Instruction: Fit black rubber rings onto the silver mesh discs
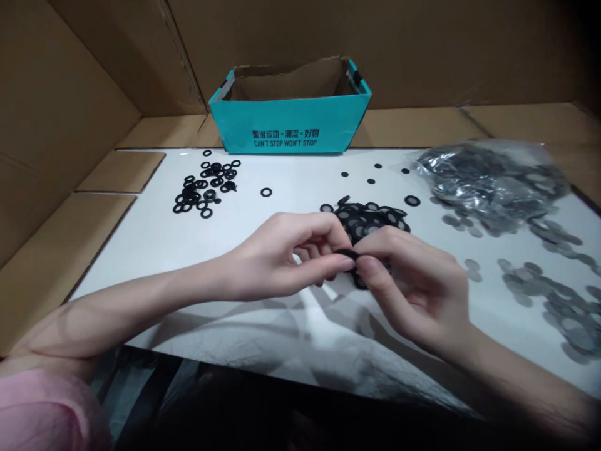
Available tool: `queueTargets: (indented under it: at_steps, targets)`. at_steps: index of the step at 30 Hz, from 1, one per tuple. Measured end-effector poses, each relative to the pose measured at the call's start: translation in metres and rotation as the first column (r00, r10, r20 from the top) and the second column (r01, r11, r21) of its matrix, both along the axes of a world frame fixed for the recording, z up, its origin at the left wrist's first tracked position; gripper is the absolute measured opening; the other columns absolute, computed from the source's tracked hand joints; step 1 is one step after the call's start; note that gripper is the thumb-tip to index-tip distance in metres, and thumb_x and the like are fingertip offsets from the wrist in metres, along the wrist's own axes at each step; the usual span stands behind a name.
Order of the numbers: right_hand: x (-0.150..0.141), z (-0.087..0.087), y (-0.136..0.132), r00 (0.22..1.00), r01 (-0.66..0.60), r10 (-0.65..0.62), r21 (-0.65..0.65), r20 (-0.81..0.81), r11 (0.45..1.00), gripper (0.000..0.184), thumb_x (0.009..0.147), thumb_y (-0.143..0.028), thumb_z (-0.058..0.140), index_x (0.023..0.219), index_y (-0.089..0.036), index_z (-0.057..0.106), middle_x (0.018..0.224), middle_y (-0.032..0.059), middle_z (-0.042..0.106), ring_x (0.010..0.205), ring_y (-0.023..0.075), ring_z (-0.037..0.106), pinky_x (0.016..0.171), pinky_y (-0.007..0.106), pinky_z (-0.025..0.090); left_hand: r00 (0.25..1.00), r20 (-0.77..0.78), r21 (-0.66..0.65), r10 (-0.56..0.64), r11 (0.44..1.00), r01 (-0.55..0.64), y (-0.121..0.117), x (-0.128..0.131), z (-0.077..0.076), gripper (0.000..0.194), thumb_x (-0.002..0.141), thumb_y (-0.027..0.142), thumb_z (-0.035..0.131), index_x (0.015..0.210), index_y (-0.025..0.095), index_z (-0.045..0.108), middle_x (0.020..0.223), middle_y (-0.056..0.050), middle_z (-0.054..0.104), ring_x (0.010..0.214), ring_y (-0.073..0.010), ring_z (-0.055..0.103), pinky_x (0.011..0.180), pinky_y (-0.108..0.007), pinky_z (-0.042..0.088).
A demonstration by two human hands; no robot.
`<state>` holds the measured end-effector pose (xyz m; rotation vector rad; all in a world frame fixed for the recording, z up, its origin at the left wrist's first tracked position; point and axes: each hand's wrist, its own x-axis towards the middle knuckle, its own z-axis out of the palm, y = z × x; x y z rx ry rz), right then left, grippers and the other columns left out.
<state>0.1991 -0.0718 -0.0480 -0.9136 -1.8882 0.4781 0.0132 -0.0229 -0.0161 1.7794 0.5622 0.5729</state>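
My left hand (300, 254) and my right hand (417, 282) meet above the white table, thumbs and forefingers pinched together. Between their fingertips is a small black ring (346, 253), seen nearly edge-on and partly covered by the fingers. Just behind my hands lies a heap of black rings with grey centres (370, 216), partly hidden by my right hand. A pile of open black rings (206, 181) spreads over the table to the left, with one single ring (266, 192) apart from it.
A turquoise cardboard box (288, 122) stands at the back. On the right are a clear plastic bag (488, 181) of grey discs and several loose grey discs (535, 282). Small black discs (370, 181) lie behind the heap. Cardboard walls (399, 50) surround the table.
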Motion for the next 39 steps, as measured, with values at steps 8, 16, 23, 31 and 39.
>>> queueTargets:
  at_steps: [8, 16, 23, 31, 39]
  targets:
    - [0.003, -0.007, -0.002, 0.988, 0.035, -0.053, -0.126, -0.148, 0.991, 0.013, 0.092, -0.014, 0.053, 0.086, -0.022, 0.061, 0.073, 0.0005, 0.057, 0.064, 0.0119, 0.051, 0.056, 0.028, 0.039, 1.000, 0.012, -0.182, 0.012, 0.983, -0.010, 0.000, 0.002, 0.001, 0.018, 0.082, 0.022, 0.072, 0.088, 0.010, 0.060, 0.071, 0.000, 0.063, 0.062, -0.0083, 0.062, 0.057, -0.018, 0.051]
    - [0.001, -0.011, -0.002, 0.852, -0.307, -0.040, -0.559, -0.522, 0.771, 0.028, 0.091, -0.042, 0.059, 0.073, -0.020, 0.060, 0.067, -0.0012, 0.052, 0.063, 0.0097, 0.048, 0.057, 0.024, 0.038, 0.989, 0.142, 0.287, 0.039, 0.955, -0.078, 0.002, 0.001, -0.012, 0.026, 0.083, 0.024, 0.071, 0.101, 0.008, 0.061, 0.077, -0.004, 0.069, 0.070, -0.0106, 0.067, 0.067, -0.019, 0.057]
    - [-0.010, -0.004, 0.000, 0.779, -0.437, -0.071, -0.621, -0.623, 0.651, 0.036, 0.079, -0.048, 0.070, 0.066, -0.018, 0.056, 0.057, -0.0019, 0.049, 0.057, 0.0111, 0.046, 0.057, 0.026, 0.039, 0.989, 0.150, 0.433, 0.004, 0.899, -0.069, 0.001, -0.001, -0.010, 0.015, 0.086, 0.020, 0.068, 0.096, 0.010, 0.063, 0.081, -0.006, 0.072, 0.071, -0.0104, 0.069, 0.069, -0.018, 0.057]
    - [-0.002, -0.011, -0.002, 0.900, -0.215, -0.015, -0.475, -0.435, 0.853, 0.022, 0.092, -0.035, 0.057, 0.076, -0.020, 0.060, 0.067, -0.0004, 0.054, 0.061, 0.0108, 0.051, 0.054, 0.024, 0.040, 0.991, 0.127, 0.242, 0.042, 0.968, -0.073, -0.001, 0.000, -0.006, 0.015, 0.086, 0.017, 0.067, 0.097, 0.010, 0.060, 0.078, -0.004, 0.071, 0.070, -0.0107, 0.068, 0.066, -0.019, 0.056]
    - [-0.003, 0.001, -0.001, 0.999, 0.033, -0.033, -0.035, 0.006, 0.999, 0.013, 0.088, -0.011, 0.053, 0.080, -0.019, 0.058, 0.066, 0.0006, 0.056, 0.060, 0.0105, 0.051, 0.054, 0.026, 0.039, 0.993, 0.058, 0.161, 0.107, 0.980, -0.115, 0.000, 0.003, -0.008, 0.009, 0.084, 0.018, 0.064, 0.082, 0.012, 0.058, 0.072, 0.000, 0.061, 0.062, -0.0062, 0.056, 0.056, -0.016, 0.048]
